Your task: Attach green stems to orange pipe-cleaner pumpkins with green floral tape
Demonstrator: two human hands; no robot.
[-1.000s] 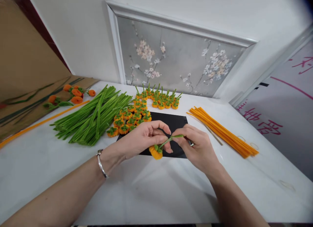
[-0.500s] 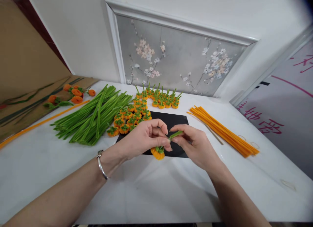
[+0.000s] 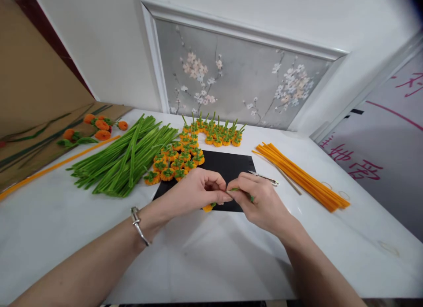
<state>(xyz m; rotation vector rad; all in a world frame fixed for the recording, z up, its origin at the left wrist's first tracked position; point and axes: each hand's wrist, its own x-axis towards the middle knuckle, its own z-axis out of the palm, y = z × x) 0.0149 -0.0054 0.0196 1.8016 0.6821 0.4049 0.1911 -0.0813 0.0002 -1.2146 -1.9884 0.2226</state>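
Note:
A small orange pipe-cleaner pumpkin [image 3: 208, 208] with a bit of green on top shows below the fingers of my left hand [image 3: 201, 188]; most of it is hidden. My left thumb and forefinger are pinched together at its top. Fingertip to fingertip with them, my right hand [image 3: 259, 199] is closed around a short green pipe-cleaner piece [image 3: 252, 198], whose ends peek out between the fingers. Under both hands lies a black mat [image 3: 228, 164]. Just behind my right hand a slim pointed metal tool [image 3: 272, 181] rests, partly covered.
Several finished-looking orange pumpkins with green tops [image 3: 180, 161] cluster at the mat's left, more [image 3: 224, 137] behind. Green pipe cleaners [image 3: 122, 161] are heaped left, orange ones [image 3: 300, 177] right. Orange flowers [image 3: 102, 128] lie far left on the white table [image 3: 198, 263]. A wall stands behind.
My right hand has curled its fingers further over the green piece, which is now mostly covered. The pumpkin is more hidden under my left hand. The metal tool has come into view.

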